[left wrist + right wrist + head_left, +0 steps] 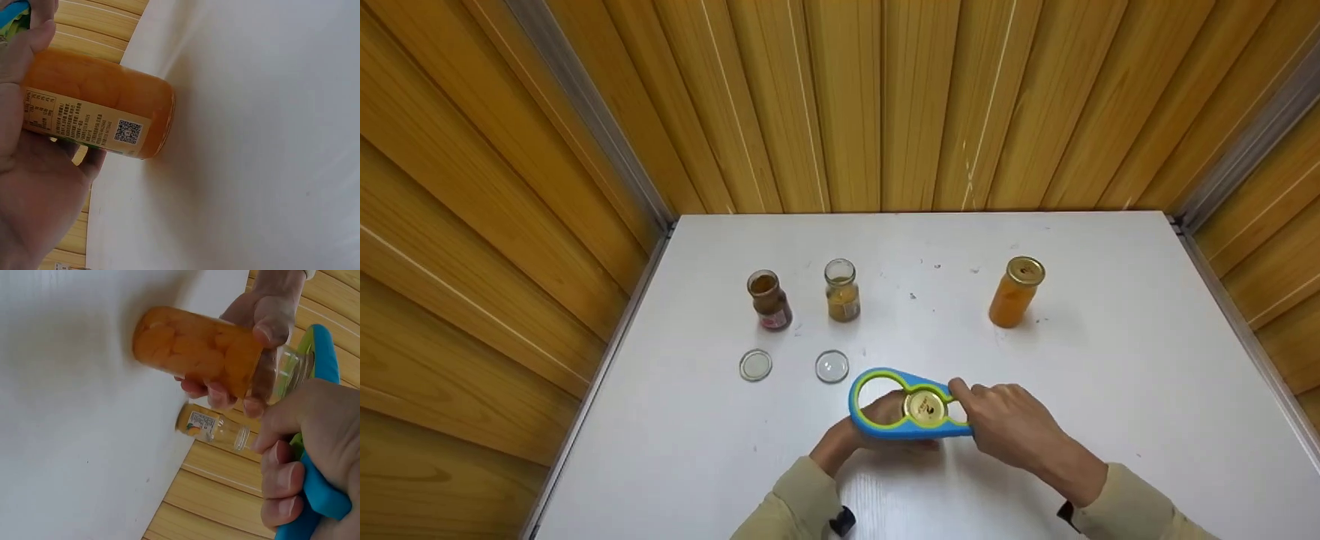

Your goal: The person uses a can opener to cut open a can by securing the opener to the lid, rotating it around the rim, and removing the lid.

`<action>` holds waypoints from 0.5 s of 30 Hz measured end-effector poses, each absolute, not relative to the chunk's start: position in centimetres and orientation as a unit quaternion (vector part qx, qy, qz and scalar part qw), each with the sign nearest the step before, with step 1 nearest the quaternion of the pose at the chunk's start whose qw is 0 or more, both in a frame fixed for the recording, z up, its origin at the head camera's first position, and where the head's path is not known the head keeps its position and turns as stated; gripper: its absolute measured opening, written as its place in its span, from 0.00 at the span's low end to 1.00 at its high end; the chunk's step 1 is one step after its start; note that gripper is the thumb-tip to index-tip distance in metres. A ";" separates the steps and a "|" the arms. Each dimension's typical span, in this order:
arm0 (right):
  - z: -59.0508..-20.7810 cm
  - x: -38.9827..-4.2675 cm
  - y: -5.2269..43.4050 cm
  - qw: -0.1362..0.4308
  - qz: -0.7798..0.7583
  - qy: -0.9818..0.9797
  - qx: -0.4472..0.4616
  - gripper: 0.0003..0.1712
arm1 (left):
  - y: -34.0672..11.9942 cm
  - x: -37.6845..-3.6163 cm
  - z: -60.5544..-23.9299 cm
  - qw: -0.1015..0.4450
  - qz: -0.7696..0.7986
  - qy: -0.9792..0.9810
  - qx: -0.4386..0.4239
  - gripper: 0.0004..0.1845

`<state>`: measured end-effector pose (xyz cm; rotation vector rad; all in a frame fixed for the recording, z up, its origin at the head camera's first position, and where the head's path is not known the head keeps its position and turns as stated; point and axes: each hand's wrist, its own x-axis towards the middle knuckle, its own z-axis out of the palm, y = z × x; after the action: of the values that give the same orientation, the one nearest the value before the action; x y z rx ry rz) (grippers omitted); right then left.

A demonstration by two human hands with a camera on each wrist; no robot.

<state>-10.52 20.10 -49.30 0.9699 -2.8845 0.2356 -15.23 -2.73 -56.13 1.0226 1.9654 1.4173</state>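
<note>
Plank walls: yellow-brown wooden panelling (840,105) on the back and both sides.
White tabletop: a flat, pale board (660,465) under everything.
Right hand: this hand (1009,424) grips the opener's handle, fingers curled round it; the gold lid lies just left of its fingertips.
Left hand: this hand (45,191), the nearer to the held jar, wraps its body, thumb on one side, fingers on the other.
Opener: a flat blue tool with a lime-green lining (915,433), long axis running left to right across the jar top; its largest loop is over the left hand, its middle loop around the lid. Cannot tell how tightly it bites.
Held jar: a clear glass cylinder of orange fruit (194,349), in front of the person, roughly upright, its long axis crossing the opener's; whether its base touches the tabletop is unclear.
Far jar: a gold-capped glass jar of orange contents (1011,300), back right.
Open jars: a clear glass one, part-filled with yellow (842,296), and a dark brown-filled one (769,304), back left.
Gold lid: a round metallic cap (925,407) on the held jar.
Loose lids: two pale discs, one (755,365) near the brown-filled jar, the other (832,366) near the yellow.
</note>
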 end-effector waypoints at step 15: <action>-49.5 -12.3 21.1 0.015 0.116 -0.889 0.444 0.28 | -5.6 -14.4 -55.7 0.330 0.644 0.661 0.201 0.28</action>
<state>-12.25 21.07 -49.45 1.3813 -2.7657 0.3598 -14.36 -5.61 -55.75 0.5248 1.7284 1.6843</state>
